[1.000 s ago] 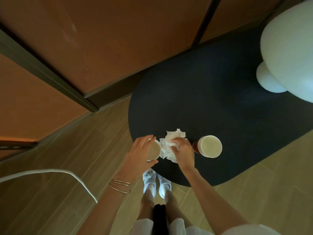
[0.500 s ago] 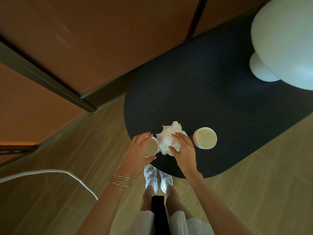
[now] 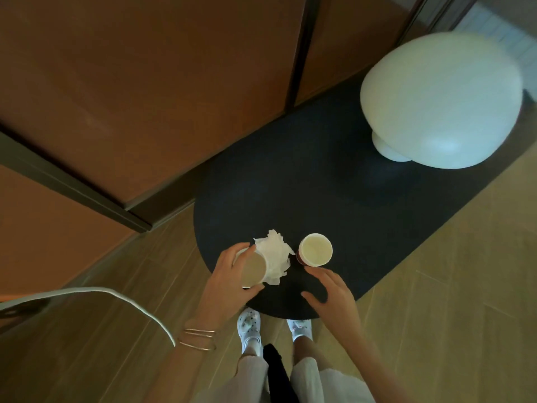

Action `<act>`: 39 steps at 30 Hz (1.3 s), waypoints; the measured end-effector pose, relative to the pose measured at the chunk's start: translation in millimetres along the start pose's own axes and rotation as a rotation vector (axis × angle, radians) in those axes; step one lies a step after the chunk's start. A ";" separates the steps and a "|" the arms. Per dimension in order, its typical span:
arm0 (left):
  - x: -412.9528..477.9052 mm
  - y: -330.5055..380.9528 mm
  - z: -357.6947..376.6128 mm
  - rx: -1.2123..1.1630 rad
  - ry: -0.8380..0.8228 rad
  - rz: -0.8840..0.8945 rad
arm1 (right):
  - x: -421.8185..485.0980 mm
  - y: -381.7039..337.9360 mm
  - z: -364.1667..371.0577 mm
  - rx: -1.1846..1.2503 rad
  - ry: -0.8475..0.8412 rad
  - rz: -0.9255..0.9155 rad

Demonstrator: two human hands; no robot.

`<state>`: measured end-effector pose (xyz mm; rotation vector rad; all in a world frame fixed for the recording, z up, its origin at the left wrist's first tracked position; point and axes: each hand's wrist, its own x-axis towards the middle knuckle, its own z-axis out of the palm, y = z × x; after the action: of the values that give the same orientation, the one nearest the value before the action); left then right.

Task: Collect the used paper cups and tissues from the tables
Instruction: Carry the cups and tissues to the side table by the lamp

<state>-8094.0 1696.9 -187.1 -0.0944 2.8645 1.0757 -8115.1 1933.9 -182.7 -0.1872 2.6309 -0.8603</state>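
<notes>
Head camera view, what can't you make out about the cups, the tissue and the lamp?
All in the head view:
- The held cup: its outer wall is covered by the left hand.
- The tissue: the held cup hides its near edge, so whether it rests on the table is unclear.
- The second cup: too dim to tell whether liquid remains.
- The lamp: its shade hides most of the base.

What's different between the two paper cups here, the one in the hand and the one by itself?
The held cup is tilted in the left hand; the standing cup sits upright on the table, untouched. The held cup's inside looks tan, the standing cup's pale cream. Both are open and lidless.
</notes>
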 end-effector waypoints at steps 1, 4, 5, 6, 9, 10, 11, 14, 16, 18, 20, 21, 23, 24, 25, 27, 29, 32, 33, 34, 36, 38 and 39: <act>0.4 9.2 -1.8 0.000 0.007 0.018 | -2.6 5.5 -8.2 0.002 -0.002 0.017; 4.2 36.2 -4.5 -0.009 0.050 0.058 | -6.6 23.1 -30.6 0.001 0.017 0.045; 6.7 45.3 -4.4 -0.004 0.060 0.070 | -6.7 28.9 -37.3 -0.004 0.016 0.047; 9.8 54.7 -3.3 0.000 0.069 0.081 | -5.7 34.7 -43.6 -0.007 0.009 0.042; 21.6 84.2 5.3 -0.029 0.105 0.088 | 2.6 51.6 -61.6 -0.017 -0.034 -0.005; 25.8 94.0 9.9 -0.054 0.114 0.075 | 6.6 57.0 -67.1 -0.021 -0.047 -0.022; 30.0 103.2 15.2 -0.074 0.122 0.063 | 10.8 62.5 -72.6 -0.025 -0.059 -0.038; 43.7 123.9 35.9 -0.080 0.133 0.025 | 24.1 77.3 -87.5 -0.044 -0.099 -0.081; 51.6 131.4 52.0 -0.069 0.129 -0.024 | 32.2 87.9 -94.6 -0.041 -0.124 -0.117; 58.6 134.3 67.1 -0.046 0.138 -0.076 | 40.6 97.0 -99.6 -0.038 -0.146 -0.155; 65.9 134.4 80.5 -0.030 0.180 -0.112 | 50.0 104.5 -102.5 -0.047 -0.159 -0.187; 68.7 133.2 84.9 -0.024 0.188 -0.127 | 53.6 105.8 -103.2 -0.056 -0.157 -0.200; 73.8 129.0 92.4 0.008 0.157 -0.147 | 60.3 107.0 -103.5 -0.073 -0.155 -0.220; 76.6 126.9 97.1 0.023 0.130 -0.159 | 64.0 108.1 -103.5 -0.075 -0.159 -0.229; 78.6 125.0 101.2 0.033 0.104 -0.171 | 67.7 108.5 -103.3 -0.077 -0.163 -0.234; 80.3 120.2 109.7 0.035 0.071 -0.205 | 76.2 109.2 -101.9 -0.098 -0.176 -0.240; 80.9 114.9 117.2 0.012 0.047 -0.232 | 83.7 109.5 -98.9 -0.127 -0.181 -0.244; 84.1 109.2 123.0 -0.001 0.041 -0.225 | 93.4 111.2 -95.7 -0.158 -0.181 -0.252; 84.7 107.5 124.2 -0.002 0.051 -0.227 | 96.4 112.4 -94.6 -0.189 -0.178 -0.263; 85.0 106.2 125.1 -0.002 0.057 -0.230 | 99.2 114.1 -93.8 -0.230 -0.171 -0.275; 83.4 103.4 126.1 0.005 0.054 -0.227 | 103.8 116.9 -92.5 -0.320 -0.162 -0.286; 79.6 99.3 126.2 0.018 0.053 -0.216 | 107.4 119.5 -90.9 -0.451 -0.175 -0.291; 77.8 97.5 126.0 0.025 0.055 -0.211 | 109.4 120.8 -90.5 -0.528 -0.181 -0.294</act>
<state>-8173.0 1850.9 -225.4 -0.4198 2.8341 1.0105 -8252.2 2054.7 -219.4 -0.7639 2.6335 -0.1908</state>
